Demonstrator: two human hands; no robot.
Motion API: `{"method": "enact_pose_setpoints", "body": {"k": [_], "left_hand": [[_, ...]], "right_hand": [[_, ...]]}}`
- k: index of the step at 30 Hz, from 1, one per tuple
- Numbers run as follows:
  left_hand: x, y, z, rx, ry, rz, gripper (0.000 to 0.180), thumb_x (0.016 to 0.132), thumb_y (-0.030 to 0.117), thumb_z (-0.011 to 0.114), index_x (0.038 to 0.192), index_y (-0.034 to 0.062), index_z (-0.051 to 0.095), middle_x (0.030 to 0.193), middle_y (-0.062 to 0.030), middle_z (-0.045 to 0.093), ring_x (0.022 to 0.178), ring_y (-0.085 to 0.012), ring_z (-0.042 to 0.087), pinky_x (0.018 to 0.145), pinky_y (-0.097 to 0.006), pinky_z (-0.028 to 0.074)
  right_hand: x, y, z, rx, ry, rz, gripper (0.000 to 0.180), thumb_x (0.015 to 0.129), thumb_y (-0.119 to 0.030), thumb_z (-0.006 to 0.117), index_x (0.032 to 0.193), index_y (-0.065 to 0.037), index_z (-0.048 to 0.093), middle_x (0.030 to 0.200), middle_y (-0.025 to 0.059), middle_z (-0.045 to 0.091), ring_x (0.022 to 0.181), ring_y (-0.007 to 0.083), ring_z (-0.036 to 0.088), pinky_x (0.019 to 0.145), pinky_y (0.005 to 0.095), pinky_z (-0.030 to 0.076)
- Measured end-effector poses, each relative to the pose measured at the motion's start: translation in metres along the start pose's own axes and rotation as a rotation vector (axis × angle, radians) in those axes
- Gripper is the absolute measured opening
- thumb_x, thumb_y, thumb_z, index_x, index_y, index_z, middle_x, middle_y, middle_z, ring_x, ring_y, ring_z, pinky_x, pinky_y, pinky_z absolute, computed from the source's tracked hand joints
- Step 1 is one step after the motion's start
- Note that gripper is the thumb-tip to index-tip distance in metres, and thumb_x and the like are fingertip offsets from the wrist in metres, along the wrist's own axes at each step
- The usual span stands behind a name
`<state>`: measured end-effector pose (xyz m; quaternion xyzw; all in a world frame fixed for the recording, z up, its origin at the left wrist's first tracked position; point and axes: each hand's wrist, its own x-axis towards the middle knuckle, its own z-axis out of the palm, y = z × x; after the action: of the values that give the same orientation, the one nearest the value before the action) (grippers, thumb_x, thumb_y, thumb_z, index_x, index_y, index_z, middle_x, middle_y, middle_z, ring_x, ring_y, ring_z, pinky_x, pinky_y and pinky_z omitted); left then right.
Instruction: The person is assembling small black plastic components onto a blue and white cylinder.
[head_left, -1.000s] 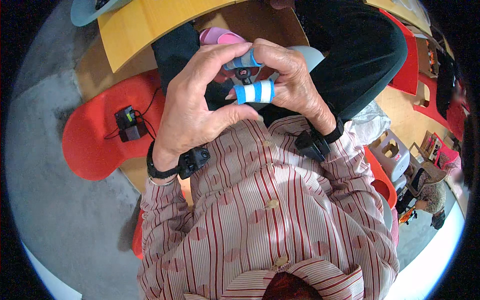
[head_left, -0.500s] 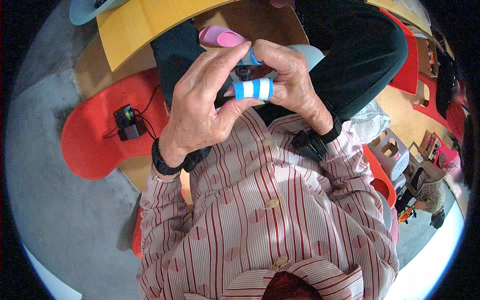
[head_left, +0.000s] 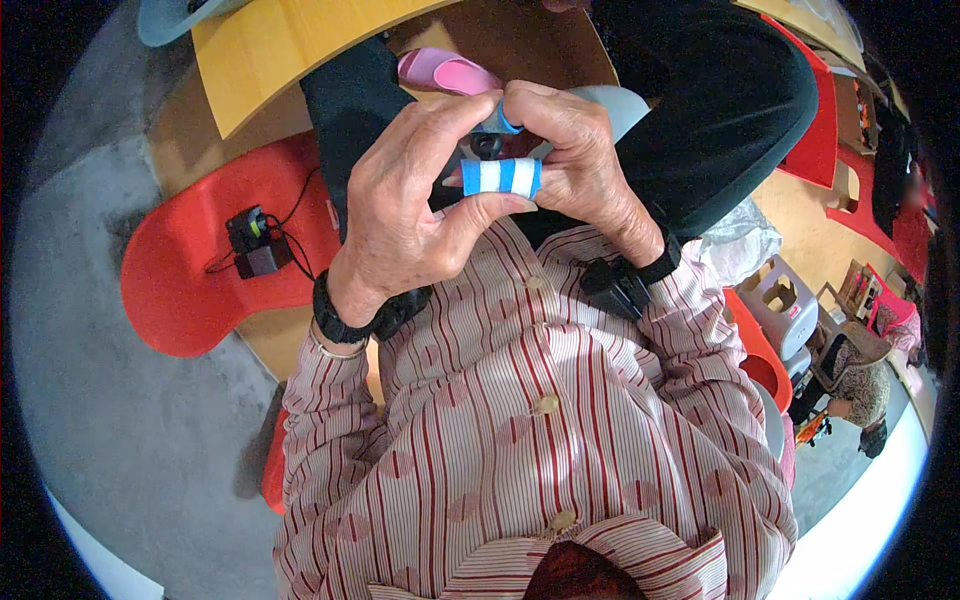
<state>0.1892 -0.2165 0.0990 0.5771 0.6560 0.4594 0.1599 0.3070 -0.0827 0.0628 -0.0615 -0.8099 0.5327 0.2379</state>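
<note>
My left hand (head_left: 405,205) and my right hand (head_left: 580,165) meet in front of my chest, fingers bent toward each other. Between them is a small blue-and-white striped fabric band (head_left: 502,177), pinched on its near side by my left thumb. A fingertip pokes out of its left end, apparently from my right hand. More blue fabric (head_left: 500,121) shows between the upper fingertips of both hands; whether it joins the striped band I cannot tell. In the gap shows a small dark round thing (head_left: 487,147). Black straps with dark boxes circle both wrists.
A yellow tabletop edge (head_left: 290,55) curves across the upper left. On a red seat (head_left: 190,270) at left lies a black device (head_left: 258,245) with cables. A pink shoe (head_left: 445,70) is beyond my hands. At right stand a grey stool (head_left: 785,305) and another person (head_left: 862,390).
The striped band has shifted very slightly left and up. My left wrist has moved a little to the right; both hands keep their grip.
</note>
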Motion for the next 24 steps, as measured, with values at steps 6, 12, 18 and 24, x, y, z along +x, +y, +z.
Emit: {"method": "enact_pose_setpoints", "body": {"k": [6, 12, 18, 24], "left_hand": [[0.004, 0.005, -0.003, 0.054, 0.006, 0.045, 0.062, 0.062, 0.02, 0.08, 0.114, -0.0007, 0.054, 0.102, -0.0169, 0.059, 0.09, -0.0316, 0.059, 0.08, -0.036, 0.047], [0.002, 0.005, -0.006, -0.04, 0.027, 0.004, 0.059, 0.062, 0.02, 0.079, 0.112, -0.0009, 0.055, 0.1, -0.0166, 0.06, 0.088, -0.0312, 0.059, 0.079, -0.037, 0.047], [0.002, 0.001, 0.0, -0.022, 0.048, 0.028, 0.059, 0.062, 0.022, 0.079, 0.111, -0.0006, 0.055, 0.1, -0.0165, 0.059, 0.088, -0.0316, 0.059, 0.078, -0.036, 0.048], [0.005, 0.003, -0.006, 0.075, 0.002, 0.092, 0.064, 0.064, 0.03, 0.078, 0.113, -0.0013, 0.053, 0.099, -0.0158, 0.059, 0.086, -0.0318, 0.058, 0.077, -0.037, 0.047]], "right_hand": [[0.0, -0.003, 0.006, 0.105, 0.062, 0.073, 0.036, 0.061, -0.019, 0.077, 0.085, -0.002, 0.055, 0.069, 0.0092, 0.054, 0.061, 0.0252, 0.054, 0.053, 0.0329, 0.045], [0.004, -0.006, 0.003, 0.049, 0.011, -0.043, 0.036, 0.062, -0.02, 0.077, 0.084, -0.002, 0.054, 0.067, 0.0092, 0.052, 0.06, 0.0252, 0.053, 0.053, 0.0328, 0.045], [-0.001, 0.004, 0.006, 0.032, 0.013, -0.061, 0.037, 0.064, -0.024, 0.075, 0.085, -0.003, 0.053, 0.068, 0.0103, 0.052, 0.062, 0.0278, 0.054, 0.054, 0.0348, 0.044], [0.004, -0.005, 0.003, -0.026, 0.016, -0.121, 0.039, 0.066, -0.029, 0.072, 0.088, -0.003, 0.053, 0.069, 0.011, 0.052, 0.063, 0.0307, 0.054, 0.054, 0.0361, 0.043]]}}
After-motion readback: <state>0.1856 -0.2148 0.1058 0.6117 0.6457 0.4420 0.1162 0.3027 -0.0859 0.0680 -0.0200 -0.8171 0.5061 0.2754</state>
